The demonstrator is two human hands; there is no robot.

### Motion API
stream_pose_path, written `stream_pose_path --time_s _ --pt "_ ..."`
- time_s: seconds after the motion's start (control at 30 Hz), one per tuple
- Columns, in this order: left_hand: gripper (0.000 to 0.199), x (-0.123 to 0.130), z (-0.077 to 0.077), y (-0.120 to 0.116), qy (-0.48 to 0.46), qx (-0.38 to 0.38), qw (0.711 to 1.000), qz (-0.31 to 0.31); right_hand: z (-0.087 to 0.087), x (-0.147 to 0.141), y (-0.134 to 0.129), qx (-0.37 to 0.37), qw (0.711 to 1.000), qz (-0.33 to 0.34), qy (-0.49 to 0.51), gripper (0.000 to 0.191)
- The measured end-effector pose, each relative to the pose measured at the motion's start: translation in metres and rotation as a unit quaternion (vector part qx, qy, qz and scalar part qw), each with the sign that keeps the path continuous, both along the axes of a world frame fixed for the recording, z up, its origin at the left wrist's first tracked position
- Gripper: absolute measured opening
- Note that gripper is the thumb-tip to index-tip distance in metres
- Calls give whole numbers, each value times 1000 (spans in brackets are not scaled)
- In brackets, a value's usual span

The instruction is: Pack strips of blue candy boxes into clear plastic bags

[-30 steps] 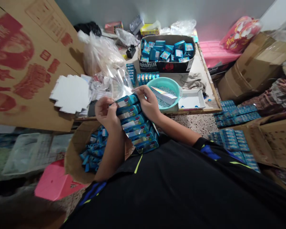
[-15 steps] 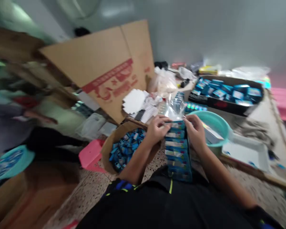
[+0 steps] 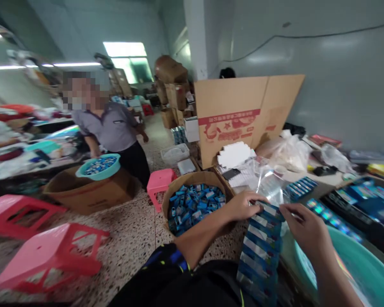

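Observation:
A long row of blue packets (image 3: 260, 247) with white bands slants from my hands down to my lap. At its upper end a clear plastic bag (image 3: 270, 185) sticks up, crumpled and shiny; how far it wraps the packets I cannot tell. My left hand (image 3: 245, 205) pinches the left edge where bag and packets meet. On the opposite edge, my right hand (image 3: 304, 224) pinches the same end between thumb and fingers. Just left of my left forearm stands an open carton (image 3: 170, 187) full of small blue pieces (image 3: 196, 204).
A turquoise basin (image 3: 355, 251) is by my right forearm, beside a black box of blue packets (image 3: 345, 202). A cardboard sheet (image 3: 237, 98) stands behind the table. Pink stools (image 3: 45, 251) are at left. A co-worker (image 3: 110, 128) stands near a turquoise bowl (image 3: 97, 176).
The view has swung left and up, bringing the co-worker, stools and room into sight. Both hands keep hold of the upper end of the packet row.

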State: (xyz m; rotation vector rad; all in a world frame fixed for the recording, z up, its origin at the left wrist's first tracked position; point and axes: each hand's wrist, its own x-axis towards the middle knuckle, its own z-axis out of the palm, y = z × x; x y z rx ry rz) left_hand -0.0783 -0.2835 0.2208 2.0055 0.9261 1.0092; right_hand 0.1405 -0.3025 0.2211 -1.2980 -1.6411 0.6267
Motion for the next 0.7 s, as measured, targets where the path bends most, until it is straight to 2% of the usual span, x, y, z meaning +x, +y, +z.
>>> stream_pose_path --time_s 0.1,0.17,0.37,0.53,0.7 --pt "29 -10 -1 -10 -15 27 998 46 -15 1 3 53 998 14 -3 34" --pt "28 -14 2 -16 -16 36 997 72 -18 4 9 62 997 36 -19 36" --pt "26 -10 6 -28 -9 58 990 124 -1 1 42 44 981 176 -63 35" --pt "24 8 4 -32 -10 54 980 193 2 -6 57 48 975 205 -71 38" --pt "24 20 6 -39 4 93 955 283 8 -10 63 74 959 260 -88 34"
